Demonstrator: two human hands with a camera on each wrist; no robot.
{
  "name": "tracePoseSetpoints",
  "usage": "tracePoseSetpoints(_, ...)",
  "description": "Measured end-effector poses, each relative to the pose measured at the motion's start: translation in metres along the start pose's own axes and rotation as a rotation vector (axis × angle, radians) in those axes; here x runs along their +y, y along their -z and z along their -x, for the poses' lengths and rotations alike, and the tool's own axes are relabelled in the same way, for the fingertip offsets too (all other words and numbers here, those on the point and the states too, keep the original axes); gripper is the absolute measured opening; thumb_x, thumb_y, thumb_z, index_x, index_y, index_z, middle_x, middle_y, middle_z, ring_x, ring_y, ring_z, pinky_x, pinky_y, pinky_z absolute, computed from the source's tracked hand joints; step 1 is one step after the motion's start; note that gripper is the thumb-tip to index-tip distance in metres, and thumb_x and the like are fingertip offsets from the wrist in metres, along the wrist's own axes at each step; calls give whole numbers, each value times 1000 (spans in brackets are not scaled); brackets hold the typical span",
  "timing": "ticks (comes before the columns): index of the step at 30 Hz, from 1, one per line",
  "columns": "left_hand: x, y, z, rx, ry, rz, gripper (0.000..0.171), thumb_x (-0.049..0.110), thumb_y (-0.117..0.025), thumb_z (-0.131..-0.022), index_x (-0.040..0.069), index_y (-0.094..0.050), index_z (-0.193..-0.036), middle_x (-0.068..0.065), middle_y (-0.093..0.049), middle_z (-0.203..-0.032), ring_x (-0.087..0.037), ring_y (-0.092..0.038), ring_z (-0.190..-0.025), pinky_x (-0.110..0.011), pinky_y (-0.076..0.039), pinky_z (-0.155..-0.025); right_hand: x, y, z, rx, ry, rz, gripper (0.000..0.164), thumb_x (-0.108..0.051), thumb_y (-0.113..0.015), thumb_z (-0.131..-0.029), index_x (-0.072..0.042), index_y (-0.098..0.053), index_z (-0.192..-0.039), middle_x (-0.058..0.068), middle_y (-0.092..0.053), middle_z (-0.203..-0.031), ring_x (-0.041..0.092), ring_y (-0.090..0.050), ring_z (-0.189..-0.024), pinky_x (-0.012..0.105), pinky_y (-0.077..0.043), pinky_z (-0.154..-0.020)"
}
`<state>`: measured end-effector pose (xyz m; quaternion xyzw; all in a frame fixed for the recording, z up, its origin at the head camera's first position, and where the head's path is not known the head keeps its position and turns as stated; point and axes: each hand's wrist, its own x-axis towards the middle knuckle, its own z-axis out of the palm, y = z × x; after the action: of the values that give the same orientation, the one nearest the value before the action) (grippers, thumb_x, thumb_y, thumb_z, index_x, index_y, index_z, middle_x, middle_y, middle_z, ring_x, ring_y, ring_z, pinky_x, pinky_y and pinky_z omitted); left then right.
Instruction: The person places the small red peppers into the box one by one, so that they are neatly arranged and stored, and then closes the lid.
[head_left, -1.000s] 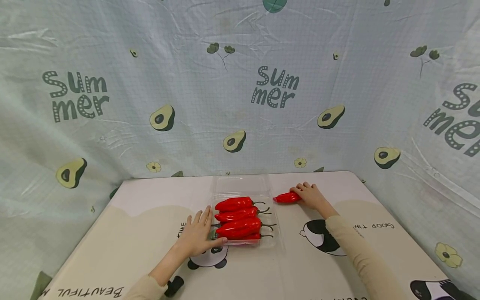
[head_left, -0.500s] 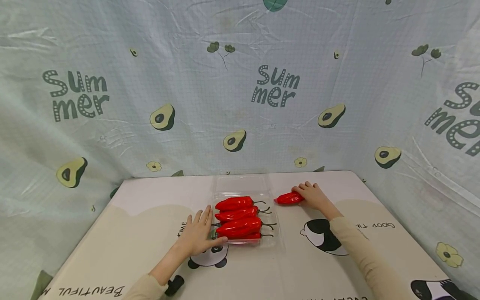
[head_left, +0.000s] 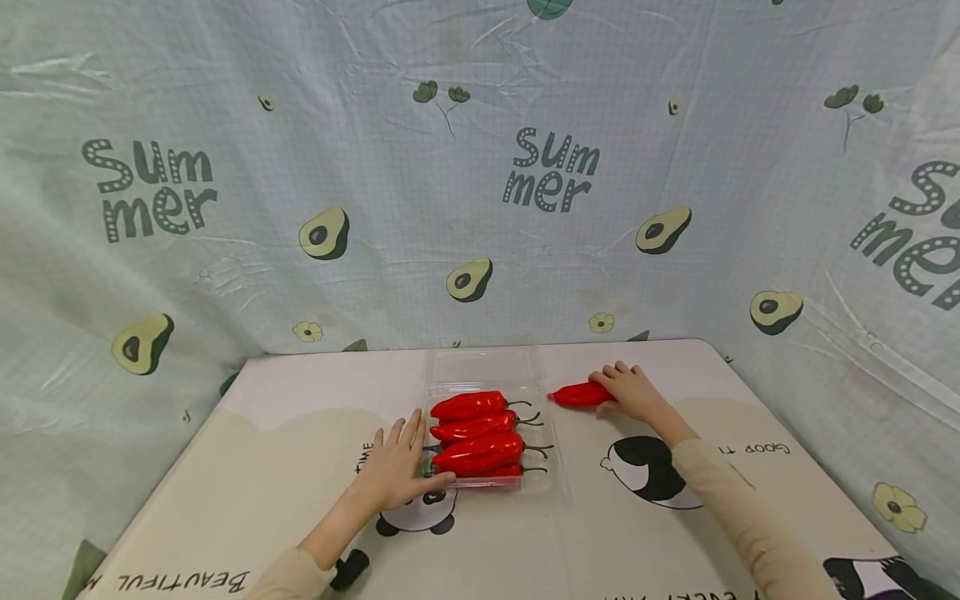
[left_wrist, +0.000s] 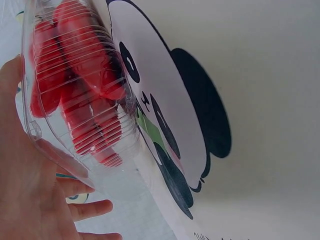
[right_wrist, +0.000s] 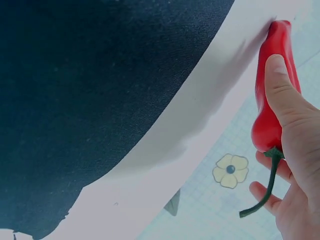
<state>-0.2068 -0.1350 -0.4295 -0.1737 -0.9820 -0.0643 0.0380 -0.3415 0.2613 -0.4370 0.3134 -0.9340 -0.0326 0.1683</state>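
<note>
A clear plastic container (head_left: 480, 367) with its lid folded back stands mid-table. Several red peppers (head_left: 478, 452) with green stems lie in it side by side, stems pointing right. My left hand (head_left: 396, 473) touches the container's left side, fingers spread and straight; in the left wrist view, peppers (left_wrist: 82, 50) show through the ribbed plastic. Right of the container, my right hand (head_left: 632, 393) holds one more red pepper (head_left: 576, 395) by its stem half, tip towards the container. The right wrist view shows my thumb along this pepper (right_wrist: 266, 131), its curved green stem hanging past the fingers.
A pale table mat (head_left: 300, 467) with panda prints and lettering covers the table. Behind and at the sides hangs a curtain (head_left: 390, 233) with avocado prints. The table's far edge runs just beyond the container lid.
My right hand has shifted slightly right along the pepper, leaving more of it showing. The pepper has moved little. My left hand and the container have stayed in place.
</note>
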Motion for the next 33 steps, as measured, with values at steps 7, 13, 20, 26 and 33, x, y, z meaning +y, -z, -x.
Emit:
tracePoseSetpoints(7, 0, -1, 1, 6, -5, -6, 96, 69, -42, -76, -3, -27, -138, -18, -24, -146, -40, -31, -127, -62, -23, -98, -2, 1, 7, 28, -16, 20, 48, -40, -68, -72, -11, -57, -109, 6, -56, -92, 24, -46, -89, 39, -38, -70)
tracePoseSetpoints(13, 0, -2, 1, 8, -7, -8, 97, 69, -42, -76, -3, -26, -138, -17, -24, -146, -39, -31, -127, -62, -23, -98, -5, 6, 10, 17, -55, 30, 47, -41, -65, -76, -11, -57, -111, 9, -56, -95, 25, -47, -91, 42, -40, -73)
tracePoseSetpoints(20, 0, -1, 1, 16, -3, -3, 97, 69, -42, -76, -2, -26, -139, -17, -23, -146, -39, -31, -127, -62, -24, -98, -9, 10, 13, 40, -72, 37, 46, -42, -63, -78, -10, -57, -110, 9, -57, -95, 26, -47, -93, 43, -41, -75)
tracePoseSetpoints(26, 0, -1, 1, 8, -2, -9, 97, 70, -42, -76, -2, -26, -139, -17, -23, -147, -39, -31, -128, -61, -23, -99, -12, 13, 16, 65, -106, 23, 48, -41, -63, -78, -6, -58, -110, 10, -58, -98, 27, -47, -93, 43, -40, -75)
tracePoseSetpoints(33, 0, -1, 1, 4, 4, 3, 97, 69, -42, -76, -3, -26, -138, -17, -23, -147, -40, -30, -128, -62, -22, -99, -16, 17, 19, 121, -122, 15, 45, -39, -64, -78, -5, -58, -107, 10, -58, -98, 25, -46, -90, 40, -39, -72)
